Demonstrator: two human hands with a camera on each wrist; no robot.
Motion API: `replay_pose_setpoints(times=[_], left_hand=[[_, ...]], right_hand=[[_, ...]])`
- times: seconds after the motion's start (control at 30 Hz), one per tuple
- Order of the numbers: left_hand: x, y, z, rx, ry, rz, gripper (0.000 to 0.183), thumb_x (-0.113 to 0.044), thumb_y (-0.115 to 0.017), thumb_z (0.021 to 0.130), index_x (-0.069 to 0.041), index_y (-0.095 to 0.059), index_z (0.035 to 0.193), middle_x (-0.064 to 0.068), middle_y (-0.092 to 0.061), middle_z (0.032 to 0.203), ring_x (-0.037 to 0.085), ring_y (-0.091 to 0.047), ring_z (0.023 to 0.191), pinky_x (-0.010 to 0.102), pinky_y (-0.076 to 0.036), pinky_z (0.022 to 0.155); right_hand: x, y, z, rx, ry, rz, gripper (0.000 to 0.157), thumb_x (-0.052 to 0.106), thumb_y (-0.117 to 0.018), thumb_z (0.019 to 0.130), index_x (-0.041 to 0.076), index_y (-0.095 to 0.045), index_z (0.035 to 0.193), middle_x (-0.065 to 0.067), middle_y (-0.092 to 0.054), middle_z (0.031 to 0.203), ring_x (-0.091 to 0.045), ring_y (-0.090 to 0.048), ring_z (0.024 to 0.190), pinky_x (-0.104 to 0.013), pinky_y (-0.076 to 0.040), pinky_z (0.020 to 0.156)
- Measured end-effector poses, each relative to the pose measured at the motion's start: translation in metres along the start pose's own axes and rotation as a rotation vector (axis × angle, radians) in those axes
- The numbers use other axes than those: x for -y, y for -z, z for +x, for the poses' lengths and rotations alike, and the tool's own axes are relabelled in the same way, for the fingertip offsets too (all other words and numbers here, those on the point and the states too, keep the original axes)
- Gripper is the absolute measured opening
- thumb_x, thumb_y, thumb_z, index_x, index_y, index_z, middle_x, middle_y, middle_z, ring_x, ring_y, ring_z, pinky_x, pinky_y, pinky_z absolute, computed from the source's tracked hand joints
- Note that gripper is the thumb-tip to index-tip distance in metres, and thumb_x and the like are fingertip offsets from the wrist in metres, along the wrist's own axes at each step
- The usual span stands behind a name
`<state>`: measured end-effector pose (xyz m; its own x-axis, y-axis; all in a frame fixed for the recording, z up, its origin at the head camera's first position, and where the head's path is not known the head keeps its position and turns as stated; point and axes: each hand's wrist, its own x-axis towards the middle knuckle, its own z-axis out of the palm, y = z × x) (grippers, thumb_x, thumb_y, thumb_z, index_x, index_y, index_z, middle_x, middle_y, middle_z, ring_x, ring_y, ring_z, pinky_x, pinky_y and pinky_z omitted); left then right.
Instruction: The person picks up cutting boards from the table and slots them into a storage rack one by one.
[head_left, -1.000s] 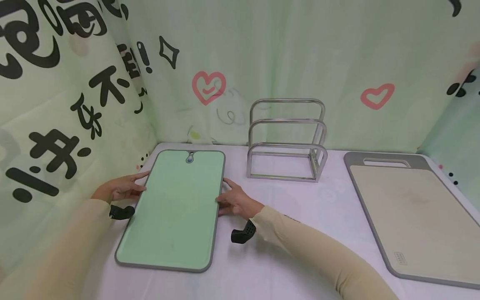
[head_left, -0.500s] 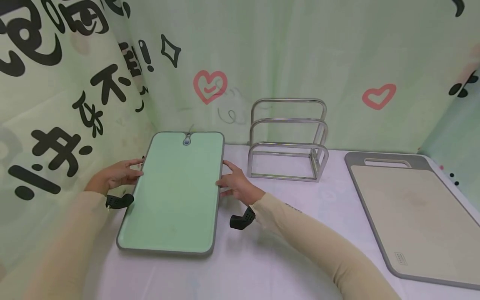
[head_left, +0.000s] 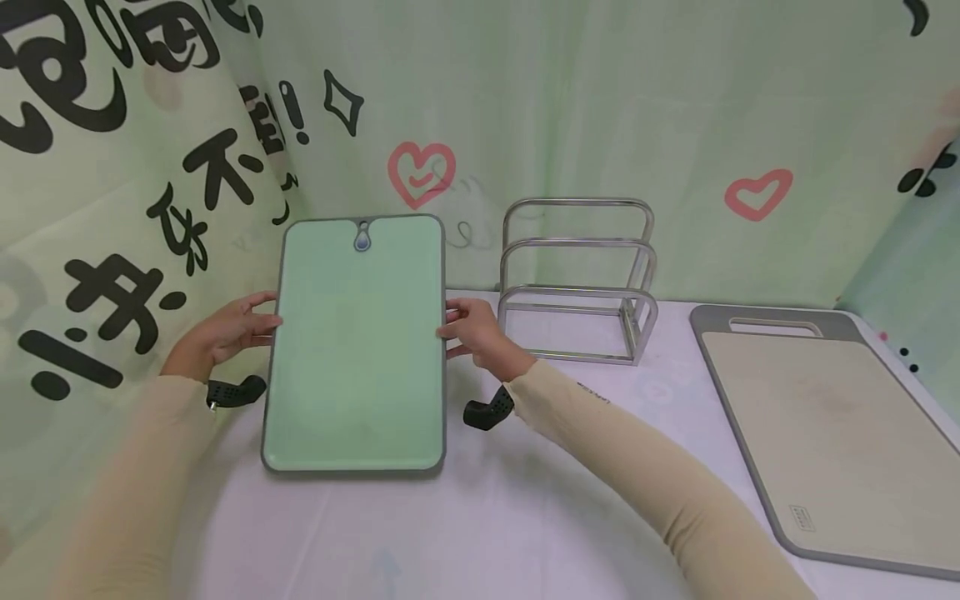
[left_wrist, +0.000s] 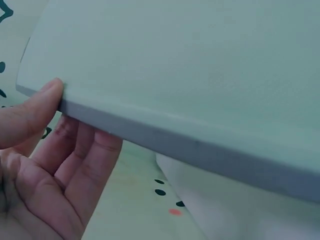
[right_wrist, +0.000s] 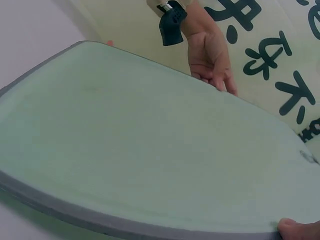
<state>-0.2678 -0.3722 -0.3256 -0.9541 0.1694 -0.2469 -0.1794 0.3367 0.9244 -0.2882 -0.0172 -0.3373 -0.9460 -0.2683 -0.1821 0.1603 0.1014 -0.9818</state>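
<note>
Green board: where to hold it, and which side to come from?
I'd take the green board by its two long edges, coming in from left and right. It is tilted up, and its grey rim looks thin enough to pinch: the left grip has its thumb on the face and other fingers under the rim. The right grip holds the opposite long edge.

Printed pale-green curtains point(head_left: 600, 108) hang around a white-covered table point(head_left: 420, 542).

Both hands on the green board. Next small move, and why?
Probably ease the green board rightward toward the wire rack: the left hand and right hand grip its opposite long edges, and the rack's open slots stand to the board's right.
</note>
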Motion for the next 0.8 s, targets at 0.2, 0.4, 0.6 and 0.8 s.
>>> replay_pose_setpoints(times=[0.2,0.4,0.6,0.8], left_hand=[[-0.008,-0.002,-0.003,-0.052,-0.061,-0.026,0.044,-0.013,-0.053,0.096,-0.02,-0.035,0.135,-0.02,-0.066,0.08,-0.001,-0.062,0.079,0.015,-0.049,0.075],[-0.017,-0.004,-0.008,-0.066,-0.152,-0.142,0.03,-0.006,-0.055,0.094,-0.031,-0.047,0.109,-0.015,-0.07,0.077,0.001,-0.064,0.076,0.015,-0.05,0.072],[-0.024,-0.006,-0.011,-0.114,-0.233,-0.123,0.029,-0.008,-0.056,0.093,-0.032,-0.05,0.108,-0.016,-0.071,0.077,-0.002,-0.065,0.076,0.012,-0.049,0.072],[-0.029,-0.008,-0.012,-0.15,-0.282,-0.133,0.028,-0.01,-0.057,0.093,-0.032,-0.051,0.109,-0.017,-0.071,0.08,-0.003,-0.064,0.077,0.011,-0.048,0.072]], right_hand=[[0.007,0.005,0.003,-0.005,0.037,-0.011,0.041,-0.007,-0.06,0.086,0.001,-0.057,0.126,-0.003,-0.052,0.087,-0.013,-0.058,0.069,-0.044,-0.057,0.074],[0.015,0.012,0.005,0.002,0.055,-0.021,0.038,-0.003,-0.06,0.088,0.003,-0.057,0.125,-0.002,-0.051,0.089,-0.014,-0.059,0.073,-0.046,-0.056,0.079],[0.022,0.016,0.009,-0.006,0.087,-0.036,0.035,-0.002,-0.059,0.088,0.003,-0.058,0.123,-0.002,-0.051,0.089,-0.015,-0.061,0.074,-0.045,-0.057,0.078],[0.029,0.02,0.016,-0.007,0.107,-0.028,0.037,-0.001,-0.06,0.089,0.005,-0.057,0.125,-0.003,-0.052,0.093,-0.017,-0.06,0.078,-0.045,-0.056,0.08]])
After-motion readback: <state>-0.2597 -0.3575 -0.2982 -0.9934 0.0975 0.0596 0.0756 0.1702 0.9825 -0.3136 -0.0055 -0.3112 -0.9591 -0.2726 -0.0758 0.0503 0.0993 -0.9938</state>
